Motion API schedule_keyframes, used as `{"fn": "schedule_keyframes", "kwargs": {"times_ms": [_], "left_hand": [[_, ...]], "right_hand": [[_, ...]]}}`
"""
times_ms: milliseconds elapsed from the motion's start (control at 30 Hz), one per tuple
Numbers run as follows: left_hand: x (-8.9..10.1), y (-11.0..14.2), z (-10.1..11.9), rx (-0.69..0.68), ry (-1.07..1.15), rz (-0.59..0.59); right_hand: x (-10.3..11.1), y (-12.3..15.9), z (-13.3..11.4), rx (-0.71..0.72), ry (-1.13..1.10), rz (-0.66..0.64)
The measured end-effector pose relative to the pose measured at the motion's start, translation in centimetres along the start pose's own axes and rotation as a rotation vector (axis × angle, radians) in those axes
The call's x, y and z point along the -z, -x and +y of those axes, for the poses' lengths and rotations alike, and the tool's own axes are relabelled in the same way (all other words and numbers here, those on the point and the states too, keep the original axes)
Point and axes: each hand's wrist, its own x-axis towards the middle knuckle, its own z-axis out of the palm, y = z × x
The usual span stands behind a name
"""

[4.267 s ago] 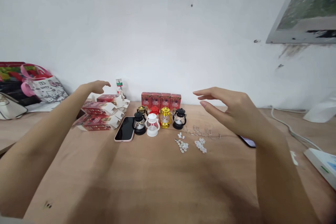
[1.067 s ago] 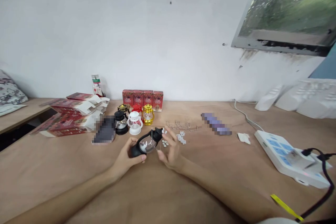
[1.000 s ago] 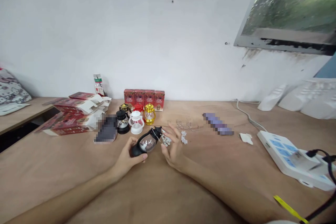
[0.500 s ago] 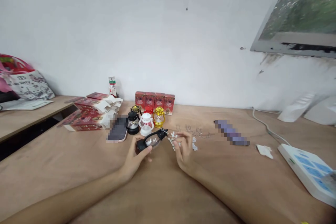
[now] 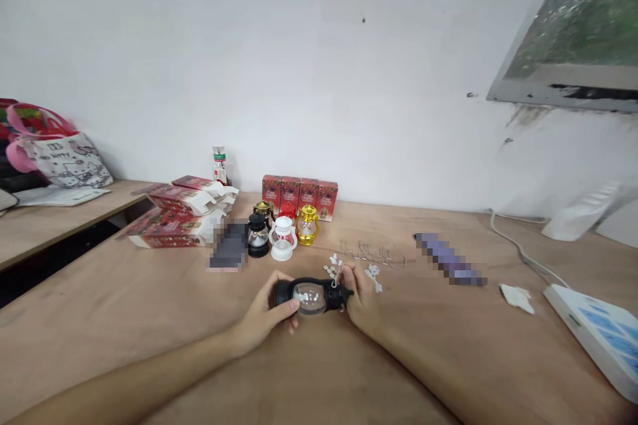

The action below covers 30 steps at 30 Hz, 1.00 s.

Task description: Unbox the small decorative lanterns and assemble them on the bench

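Observation:
A small black lantern lies sideways in the air above the table, its clear globe facing me. My left hand is closed around its base, thumb on the globe. At the lantern's top end, my right hand is closed with its fingertips pinching a thin wire hook. The hook's far end is hidden by the fingers. Just beyond the hands lie small white pieces and several loose wire hooks. Behind the held lantern stand a white lantern, another black lantern and a gold lantern.
Red boxes stand in a row near the wall, and flattened red boxes are piled at left. A dark blurred phone lies beside them. To the right are a purple blurred object, a white scrap and a power strip.
The black lantern has turned from tilted to nearly level and come lower and to the right. My right hand has closed in from beside the lantern to its top. The view has shifted slightly.

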Motion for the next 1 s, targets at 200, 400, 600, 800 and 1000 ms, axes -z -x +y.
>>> {"fn": "schedule_keyframes", "kwargs": {"times_ms": [200, 400, 600, 800, 1000], "left_hand": [[0.3, -0.7, 0.2, 0.081, 0.188, 0.247], [0.7, -1.3, 0.7, 0.135, 0.279, 0.313], [0.4, -1.4, 1.3, 0.158, 0.282, 0.352], [0.2, -1.3, 1.7, 0.161, 0.272, 0.36], [0.6, -1.2, 1.3, 0.158, 0.211, 0.323]], "right_hand": [[-0.2, 0.7, 0.2, 0.017, -0.098, -0.004], [4.0, -2.3, 6.3, -0.204, 0.18, 0.389], [11.0, -3.2, 10.8, -0.188, 0.471, 0.341], [11.4, -1.8, 11.3, -0.168, 0.671, 0.135], [11.2, -1.7, 10.8, -0.11, 0.88, -0.062]]}}
